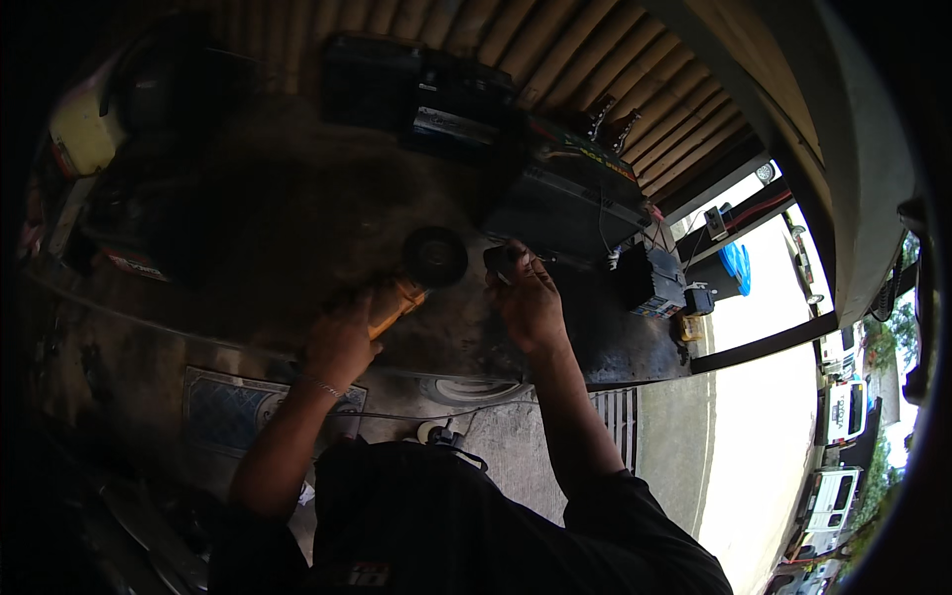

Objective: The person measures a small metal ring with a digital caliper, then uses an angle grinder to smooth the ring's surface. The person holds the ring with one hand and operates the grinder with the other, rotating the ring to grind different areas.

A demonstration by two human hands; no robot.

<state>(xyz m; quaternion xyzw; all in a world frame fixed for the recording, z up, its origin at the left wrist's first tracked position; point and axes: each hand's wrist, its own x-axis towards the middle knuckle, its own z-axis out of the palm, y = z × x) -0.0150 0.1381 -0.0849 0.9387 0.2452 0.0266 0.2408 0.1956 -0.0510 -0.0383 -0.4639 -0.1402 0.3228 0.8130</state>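
Observation:
My left hand (342, 337) grips a yellow angle grinder (395, 305) over a dark, worn workbench (248, 248); the grinder's round dark disc (435, 255) faces up at the center of the view. Just right of the disc, my right hand (526, 302) is closed around a small dark object (504, 264), held in its fingertips; its exact kind is too shadowed to tell.
Black batteries (446, 119), a dark box unit (565, 218) and a smaller battery (650, 283) with wires stand at the bench's back and right. A yellow container (89, 119) is at upper left. Below lie a floor mat (228, 407) and cord; vehicles (838, 412) stand outside.

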